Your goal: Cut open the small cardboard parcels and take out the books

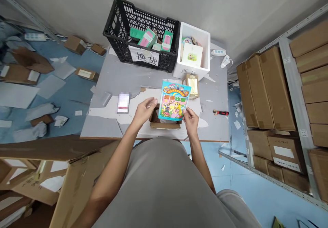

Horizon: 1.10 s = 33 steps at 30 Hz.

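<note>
Because only our right hand (191, 120) pinched the thin, bright-blue paper booklet (174, 101), by one lower corner over an open brown cardboard box (164, 125), we risked its slipping, our left hand (143, 111) loosely parted and empty beside it.

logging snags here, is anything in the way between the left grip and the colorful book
Nothing visible stands between the left grip and the colorful book, only a small gap. The right grip holds the book's lower right corner, and the open cardboard box sits below the book, not in between.
</note>
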{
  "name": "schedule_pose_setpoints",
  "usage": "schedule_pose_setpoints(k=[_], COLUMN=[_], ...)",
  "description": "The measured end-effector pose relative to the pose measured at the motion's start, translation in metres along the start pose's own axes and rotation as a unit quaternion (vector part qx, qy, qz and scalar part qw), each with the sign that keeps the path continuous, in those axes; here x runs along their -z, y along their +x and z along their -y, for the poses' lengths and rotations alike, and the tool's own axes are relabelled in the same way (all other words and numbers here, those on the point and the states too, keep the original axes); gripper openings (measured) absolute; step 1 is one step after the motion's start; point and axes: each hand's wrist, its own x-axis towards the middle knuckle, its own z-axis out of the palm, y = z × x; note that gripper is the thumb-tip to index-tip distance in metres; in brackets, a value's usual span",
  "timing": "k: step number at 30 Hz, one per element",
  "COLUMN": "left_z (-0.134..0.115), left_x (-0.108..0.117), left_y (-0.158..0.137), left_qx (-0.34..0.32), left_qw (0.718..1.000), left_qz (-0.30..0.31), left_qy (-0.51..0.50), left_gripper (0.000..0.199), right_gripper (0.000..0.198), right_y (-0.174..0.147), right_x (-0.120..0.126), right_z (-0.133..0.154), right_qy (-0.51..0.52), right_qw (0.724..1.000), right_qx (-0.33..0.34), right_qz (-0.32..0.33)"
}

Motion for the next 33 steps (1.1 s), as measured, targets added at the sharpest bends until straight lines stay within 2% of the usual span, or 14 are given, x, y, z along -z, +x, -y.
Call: schedule_pose_setpoints(k=[3,6,8,10,13,17,22,24,26,29,33], left_z=[0.007,0.000,-0.012,-0.027,-0.049,-0.061,-0.051,-0.048,-0.046,-0.044,-0.030], left_x=[-0.009,-0.016,-0.018,-0.022,-0.030,-0.047,-0.060,-0.061,-0.057,-0.044,-0.021], left_y=[-0.014,-0.025,-0.032,-0.042,-0.061,-0.080,-0.085,-0.086,-0.085,-0.075,-0.040], left_qx=[0.033,0.022,-0.021,-0.093,-0.192,-0.244,-0.278,-0.297,-0.315,-0.280,-0.117], left_qw=[0.998,0.997,0.999,0.996,0.978,0.953,0.923,0.917,0.917,0.943,0.990], left_qz=[0.033,0.022,0.006,0.004,0.030,0.101,0.191,0.189,0.161,0.099,-0.003], left_qy=[-0.049,-0.066,-0.038,0.010,0.079,0.147,0.186,0.189,0.184,0.149,0.075], left_gripper=[0.088,0.076,0.061,0.045,0.027,0.022,0.021,0.020,0.021,0.031,0.065], right_gripper=[0.064,0.061,0.061,0.059,0.052,0.048,0.053,0.054,0.053,0.053,0.059], right_y=[0.002,0.004,0.006,0.011,0.019,0.025,0.024,0.022,0.021,0.019,0.013], right_x=[0.000,-0.001,-0.003,-0.006,-0.015,-0.030,-0.037,-0.032,-0.025,-0.012,-0.006], right_z=[0.001,0.001,-0.001,-0.005,-0.011,-0.015,-0.010,-0.008,-0.006,0.000,0.014], right_qy=[0.024,0.033,0.045,0.063,0.101,0.155,0.218,0.208,0.164,0.111,0.086], right_qw=[1.000,0.999,0.999,0.997,0.994,0.985,0.968,0.971,0.982,0.992,0.996], right_qx=[-0.014,-0.018,-0.025,-0.033,-0.045,-0.069,-0.118,-0.116,-0.089,-0.052,-0.018], right_qz=[0.006,0.010,0.007,0.005,0.024,0.044,0.039,0.031,0.025,0.020,0.000])
